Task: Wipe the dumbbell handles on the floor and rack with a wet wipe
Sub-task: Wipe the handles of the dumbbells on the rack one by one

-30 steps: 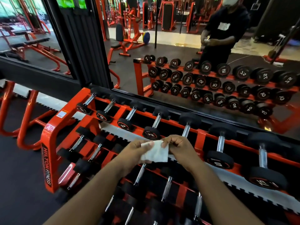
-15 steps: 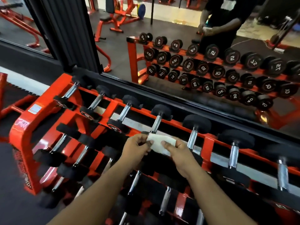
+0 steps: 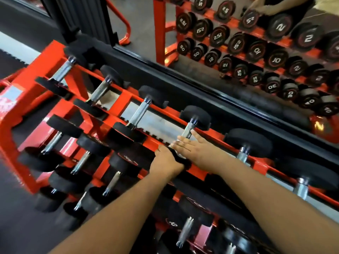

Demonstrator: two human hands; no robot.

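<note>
Head view: your right hand (image 3: 200, 152) lies flat over the metal handle (image 3: 188, 132) of a dumbbell on the top shelf of the red rack (image 3: 22, 114), fingers straight and slightly spread, reaching toward the far weight. A sliver of white at your fingertips, around the lower part of the handle, looks like the wet wipe (image 3: 174, 143), but it is blurred and mostly hidden under the hand. Your left hand (image 3: 166, 163) sits just beside it, fingers curled over the near black end of that same dumbbell, gripping it.

The handle's long axis runs from the near end by your left hand up and away to the round black head (image 3: 197, 115) next to the mirror (image 3: 238, 52). The other dumbbells on the shelf lie the same way, parallel and side by side, each resting across the red rails.

The rack holds rows of dumbbells on the top shelf and on lower shelves below your arms. One lower dumbbell (image 3: 185, 233) shows "25" on its end face.

In the mirror the rack's reflection shows reversed numbers on the weight ends, among them 2, 10, 12, 25, 30 and 40. A white label on the rack's left end is too blurred to read.
</note>
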